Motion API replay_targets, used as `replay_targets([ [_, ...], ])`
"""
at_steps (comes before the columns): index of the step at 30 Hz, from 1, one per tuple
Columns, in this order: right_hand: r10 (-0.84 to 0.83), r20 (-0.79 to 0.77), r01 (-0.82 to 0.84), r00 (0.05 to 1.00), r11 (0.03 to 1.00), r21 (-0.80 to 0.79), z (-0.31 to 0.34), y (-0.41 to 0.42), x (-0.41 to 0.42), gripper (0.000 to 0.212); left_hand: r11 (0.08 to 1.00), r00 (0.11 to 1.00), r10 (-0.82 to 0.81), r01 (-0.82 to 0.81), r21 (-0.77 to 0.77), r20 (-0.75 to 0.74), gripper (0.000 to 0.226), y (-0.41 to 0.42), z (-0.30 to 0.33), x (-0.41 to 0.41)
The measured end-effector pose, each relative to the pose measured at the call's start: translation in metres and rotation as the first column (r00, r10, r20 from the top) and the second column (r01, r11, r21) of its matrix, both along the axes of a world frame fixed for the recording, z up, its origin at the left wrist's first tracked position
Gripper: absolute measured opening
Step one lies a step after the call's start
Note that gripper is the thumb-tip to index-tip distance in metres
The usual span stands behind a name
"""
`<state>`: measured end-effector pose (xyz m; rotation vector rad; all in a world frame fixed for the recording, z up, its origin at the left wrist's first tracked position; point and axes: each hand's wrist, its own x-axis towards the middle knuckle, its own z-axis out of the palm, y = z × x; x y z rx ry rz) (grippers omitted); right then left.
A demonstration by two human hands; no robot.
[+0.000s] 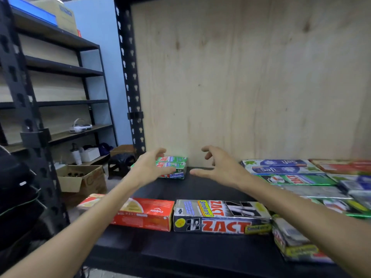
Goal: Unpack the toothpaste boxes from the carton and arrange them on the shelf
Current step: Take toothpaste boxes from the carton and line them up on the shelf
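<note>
A small stack of green Zact whitening toothpaste boxes (176,167) stands at the back left of the black shelf (200,189). My left hand (149,169) hovers just in front of the stack with fingers spread, touching or nearly touching its left end. My right hand (219,167) is open to the right of the stack, apart from it and holding nothing. At the shelf's front lie a red Colgate box (148,213) and a black Zact Smokers box (218,217). Rows of Safi and other toothpaste boxes (285,167) fill the right side.
A plywood back panel (241,77) closes the shelf behind. A black slotted upright (130,77) bounds the left side. On the floor to the left sits an open cardboard carton (84,179), with another shelving unit (60,107) beyond it.
</note>
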<state>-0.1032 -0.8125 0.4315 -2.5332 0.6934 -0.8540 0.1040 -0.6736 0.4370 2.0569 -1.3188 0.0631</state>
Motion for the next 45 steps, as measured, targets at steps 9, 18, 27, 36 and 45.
replay_targets([
  [9,-0.159,0.055,0.163,0.986,0.984,-0.074,0.003,-0.003,-0.119,0.083,0.970,0.973,-0.205,0.188,-0.155,-0.105,0.064,-0.023,0.001,-0.130],
  [18,-0.505,-0.165,0.467,0.847,0.856,-0.221,-0.013,-0.034,-0.206,0.039,0.929,0.928,-0.369,0.371,0.019,-0.053,0.031,-0.067,-0.011,-0.194],
  [27,-0.469,-0.324,0.409,0.821,0.881,-0.240,-0.009,-0.039,-0.209,0.046,0.907,0.915,-0.393,0.402,0.127,-0.087,0.033,-0.083,-0.022,-0.183],
  [36,-0.313,-0.338,0.281,0.888,0.949,-0.140,-0.010,-0.036,-0.192,0.051,0.891,0.909,-0.407,0.417,0.181,-0.092,0.040,-0.084,-0.019,-0.161],
  [45,-0.159,-0.290,0.156,0.944,0.987,-0.034,-0.006,-0.010,-0.148,0.052,0.889,0.936,-0.351,0.340,0.307,-0.021,0.043,-0.049,-0.007,-0.107],
])
